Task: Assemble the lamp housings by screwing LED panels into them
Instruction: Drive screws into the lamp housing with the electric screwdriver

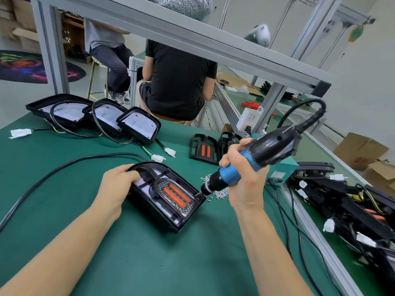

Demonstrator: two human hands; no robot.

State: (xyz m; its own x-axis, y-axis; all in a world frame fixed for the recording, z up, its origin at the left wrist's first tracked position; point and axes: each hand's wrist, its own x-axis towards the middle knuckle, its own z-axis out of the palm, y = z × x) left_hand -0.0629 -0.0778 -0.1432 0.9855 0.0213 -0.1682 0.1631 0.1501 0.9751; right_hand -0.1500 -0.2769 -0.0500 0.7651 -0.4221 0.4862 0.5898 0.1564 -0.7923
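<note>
Left hand (118,184) curled over the near-left rim of the housing (168,197), pinning it flat on the green mat (149,263). Right hand (241,180) wrapped tight round the blue driver (252,161), tilted down-left, bit touching the housing's right edge. Orange-strip panel (176,195) seated inside the housing. Loose screws (220,192) scattered just beside the bit. Three more housings (96,116) lined up along the far-left edge, spare panels (205,149) further right.

4 lamp housings (166,195), 2 loose LED panels (204,149), 1 elec. screwdriver (245,165), 2 people (177,82) behind
</note>
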